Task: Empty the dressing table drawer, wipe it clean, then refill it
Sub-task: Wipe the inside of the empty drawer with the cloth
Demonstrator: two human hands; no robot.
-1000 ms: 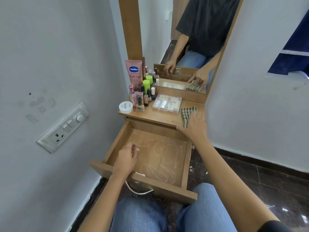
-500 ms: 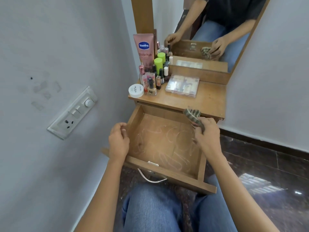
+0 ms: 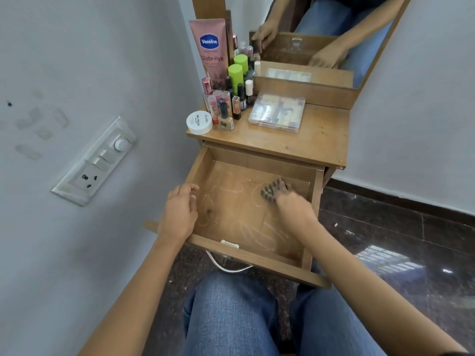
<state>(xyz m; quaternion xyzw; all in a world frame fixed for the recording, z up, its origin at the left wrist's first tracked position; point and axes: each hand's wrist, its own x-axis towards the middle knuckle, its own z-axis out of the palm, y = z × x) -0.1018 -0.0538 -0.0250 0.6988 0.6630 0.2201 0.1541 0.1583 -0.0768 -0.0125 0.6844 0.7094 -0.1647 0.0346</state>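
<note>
Sitting nearest the camera are two knees in blue jeans (image 3: 231, 317), at six o'clock of the pulled-out drawer (image 3: 270, 260). A metal handle (image 3: 226, 268) loops below its front panel. At nine o'clock of the drawer, the left hand (image 3: 180, 211) lies on the side wall, fingers curled over its top edge and thumb inside, gripping it. Pale scribbled marks (image 3: 246, 227) cover the wooden floor. Toward two o'clock of that floor, the right hand (image 3: 293, 209), motion-blurred, has its fingers bent down around a bunched checked cloth (image 3: 268, 192), pressing it to the wood. Beyond, on the tabletop (image 3: 323, 140), a white jar (image 3: 199, 122) sits at the nine o'clock corner, small bottles (image 3: 226, 104) crowd behind it, and a clear plastic box (image 3: 277, 111) lies at the centre. A pink Vaseline tube (image 3: 210, 44) stands at eleven o'clock beside the mirror (image 3: 334, 27).
</note>
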